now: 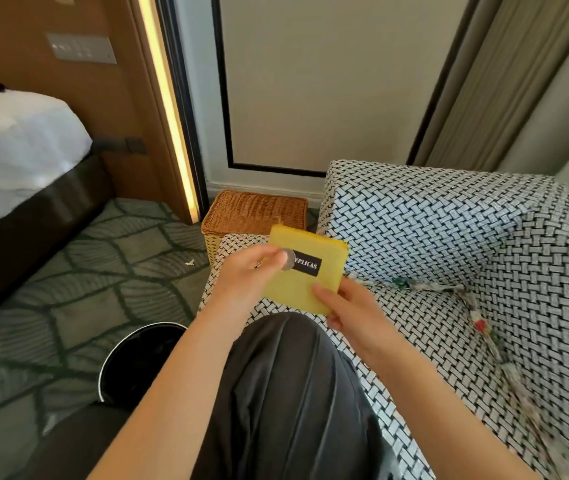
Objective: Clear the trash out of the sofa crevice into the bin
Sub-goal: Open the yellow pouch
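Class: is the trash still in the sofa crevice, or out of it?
Still in. Crumpled wrappers lie along the crevice of the sofa, between seat and backrest.

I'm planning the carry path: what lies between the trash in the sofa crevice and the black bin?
In the head view, the woven sofa seat and then the person's dark-trousered leg lie between the crevice trash and the bin.

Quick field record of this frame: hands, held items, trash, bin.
left hand: pinches a silver coin in front of the pouch
right hand: grips the yellow pouch at its lower corner
trash: wrappers lie in the crevice of the sofa, untouched
bin: black, on the carpet by the person's left leg
other: wicker basket beside the sofa
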`<state>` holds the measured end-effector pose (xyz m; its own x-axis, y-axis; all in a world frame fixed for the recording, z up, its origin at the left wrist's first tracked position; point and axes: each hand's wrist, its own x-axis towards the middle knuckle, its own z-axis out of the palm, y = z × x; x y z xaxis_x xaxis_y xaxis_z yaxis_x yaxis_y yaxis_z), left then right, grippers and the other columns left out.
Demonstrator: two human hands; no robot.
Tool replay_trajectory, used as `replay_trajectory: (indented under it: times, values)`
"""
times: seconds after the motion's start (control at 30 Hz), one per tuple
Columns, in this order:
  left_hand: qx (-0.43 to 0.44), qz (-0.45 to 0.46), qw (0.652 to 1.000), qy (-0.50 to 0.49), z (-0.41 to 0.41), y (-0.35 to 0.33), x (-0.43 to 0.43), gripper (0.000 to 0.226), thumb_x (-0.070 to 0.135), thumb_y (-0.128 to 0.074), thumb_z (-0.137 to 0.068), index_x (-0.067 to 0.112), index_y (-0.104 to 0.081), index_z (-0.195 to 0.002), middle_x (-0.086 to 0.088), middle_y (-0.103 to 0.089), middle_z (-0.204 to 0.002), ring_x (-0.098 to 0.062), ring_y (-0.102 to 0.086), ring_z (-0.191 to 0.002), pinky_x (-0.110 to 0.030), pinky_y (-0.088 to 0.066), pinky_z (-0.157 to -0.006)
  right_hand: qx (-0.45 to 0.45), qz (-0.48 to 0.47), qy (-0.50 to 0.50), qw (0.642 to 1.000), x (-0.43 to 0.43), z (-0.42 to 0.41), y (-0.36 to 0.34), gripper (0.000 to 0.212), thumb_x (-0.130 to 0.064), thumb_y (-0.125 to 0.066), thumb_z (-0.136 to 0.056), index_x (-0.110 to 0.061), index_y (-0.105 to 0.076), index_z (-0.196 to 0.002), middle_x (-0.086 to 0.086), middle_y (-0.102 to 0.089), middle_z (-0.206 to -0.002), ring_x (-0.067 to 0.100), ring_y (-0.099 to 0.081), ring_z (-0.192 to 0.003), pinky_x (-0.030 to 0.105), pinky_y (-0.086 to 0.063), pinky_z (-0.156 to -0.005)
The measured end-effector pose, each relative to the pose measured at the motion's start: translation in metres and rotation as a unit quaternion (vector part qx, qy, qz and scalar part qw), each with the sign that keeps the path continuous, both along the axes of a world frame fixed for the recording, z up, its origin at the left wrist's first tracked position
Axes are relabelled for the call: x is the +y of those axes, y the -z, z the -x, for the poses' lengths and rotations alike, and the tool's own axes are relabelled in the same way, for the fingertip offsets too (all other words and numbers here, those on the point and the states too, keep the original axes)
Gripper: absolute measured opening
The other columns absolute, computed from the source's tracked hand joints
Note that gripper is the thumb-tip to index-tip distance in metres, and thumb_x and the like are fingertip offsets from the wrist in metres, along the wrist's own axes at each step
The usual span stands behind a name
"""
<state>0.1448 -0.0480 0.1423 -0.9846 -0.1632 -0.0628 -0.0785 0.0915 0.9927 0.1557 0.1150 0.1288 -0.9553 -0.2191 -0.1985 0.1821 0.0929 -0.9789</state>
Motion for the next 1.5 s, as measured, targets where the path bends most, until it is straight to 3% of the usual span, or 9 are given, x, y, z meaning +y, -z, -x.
replay_trajectory:
  times: [0.17, 0.27, 0.47, 0.67, 0.93, 1.07, 1.2, 1.4, 1.5]
  values:
    - [0.015, 0.059, 0.997, 0.042, -0.028, 0.003, 0.015, 0.011, 0.02, -0.062, -0.086, 0.013, -0.071, -0.086, 0.004, -0.065, -0.092, -0.006, -0.055, -0.086, -0.016, -0.037, -0.071, 0.067, -0.116, 0.002, 0.991, 0.017, -0.028, -0.007, 0.028, -0.02, -0.06, -0.088, -0.022, -0.052, -0.115, -0.009, -0.062, -0.098, -0.003, -0.06, -0.075, 0.012, -0.046, -0.058]
    - [0.03, 0.058, 0.997, 0.036, -0.04, 0.004, 0.025, 0.012, 0.02, -0.062, -0.086, 0.014, -0.072, -0.088, 0.006, -0.068, -0.094, -0.004, -0.057, -0.09, -0.015, -0.036, -0.073, 0.237, -0.267, 0.086, 0.93, 0.025, -0.037, -0.012, 0.062, -0.022, -0.066, -0.083, -0.025, -0.034, -0.136, -0.007, -0.042, -0.113, 0.0, -0.05, -0.08, 0.011, -0.045, -0.072]
    - [0.065, 0.088, 0.994, 0.019, -0.054, 0.002, 0.041, 0.01, 0.02, -0.06, -0.088, 0.022, -0.07, -0.087, 0.015, -0.066, -0.092, 0.012, -0.054, -0.087, -0.003, -0.035, -0.072, 0.34, -0.352, 0.032, 0.871, 0.023, -0.041, -0.031, 0.016, -0.022, -0.061, -0.086, -0.021, -0.064, -0.101, -0.012, -0.058, -0.084, -0.004, -0.046, -0.058, 0.013, -0.039, -0.062]
    - [0.117, 0.114, 0.986, 0.014, -0.059, 0.0, 0.045, 0.015, 0.014, -0.059, -0.087, 0.015, -0.072, -0.08, 0.007, -0.069, -0.082, 0.001, -0.058, -0.081, -0.002, -0.036, -0.068, 0.209, -0.247, -0.034, 0.946, 0.017, -0.031, -0.034, 0.012, -0.02, -0.059, -0.088, -0.018, -0.061, -0.076, 0.004, -0.063, -0.071, 0.004, -0.049, -0.04, 0.013, -0.037, -0.043]
    - [0.116, 0.07, 0.991, -0.01, -0.06, 0.0, 0.046, 0.017, 0.013, -0.058, -0.089, 0.024, -0.071, -0.089, 0.023, -0.066, -0.086, 0.015, -0.057, -0.086, -0.005, -0.04, -0.081, 0.245, -0.209, 0.021, 0.947, 0.016, -0.022, -0.026, 0.013, -0.018, -0.062, -0.086, -0.011, -0.063, -0.075, -0.009, -0.051, -0.067, 0.002, -0.043, -0.06, 0.013, -0.034, -0.056]
    - [0.142, 0.099, 0.985, 0.014, -0.06, 0.004, 0.04, 0.021, 0.011, -0.055, -0.09, 0.024, -0.07, -0.096, 0.022, -0.065, -0.098, 0.018, -0.053, -0.096, 0.003, -0.034, -0.081, 0.223, -0.201, 0.07, 0.951, 0.035, -0.007, -0.027, 0.011, -0.02, -0.059, -0.088, -0.013, -0.063, -0.08, -0.004, -0.059, -0.101, 0.009, -0.053, -0.098, 0.023, -0.041, -0.086]
    - [0.158, 0.102, 0.982, 0.013, -0.057, 0.009, 0.036, 0.021, 0.012, -0.053, -0.091, 0.029, -0.064, -0.095, 0.018, -0.064, -0.098, 0.006, -0.056, -0.094, -0.006, -0.039, -0.078, 0.09, -0.026, 0.021, 0.995, 0.038, -0.009, -0.026, 0.018, -0.018, -0.053, -0.093, -0.007, -0.055, -0.078, 0.0, -0.06, -0.083, 0.014, -0.054, -0.077, 0.033, -0.046, -0.073]
    - [0.006, -0.238, 0.97, 0.038, -0.052, 0.01, 0.041, 0.042, 0.023, -0.052, -0.091, 0.033, -0.038, -0.129, -0.004, -0.064, -0.113, -0.018, -0.063, -0.098, -0.034, -0.054, -0.075, 0.051, 0.12, 0.131, 0.983, 0.016, -0.012, -0.017, 0.026, -0.022, -0.046, -0.096, -0.021, -0.055, -0.073, -0.002, -0.055, -0.07, 0.017, -0.048, -0.067, 0.031, -0.04, -0.065]
    - [-0.098, -0.255, 0.957, 0.099, -0.051, 0.003, 0.036, 0.028, 0.038, -0.04, -0.095, 0.031, -0.052, -0.119, -0.005, -0.063, -0.118, -0.019, -0.066, -0.097, -0.04, -0.056, -0.074, 0.09, 0.062, 0.161, 0.981, 0.011, -0.007, -0.014, 0.024, -0.025, -0.048, -0.095, -0.026, -0.058, -0.073, -0.007, -0.055, -0.073, 0.014, -0.046, -0.072, 0.03, -0.036, -0.068]
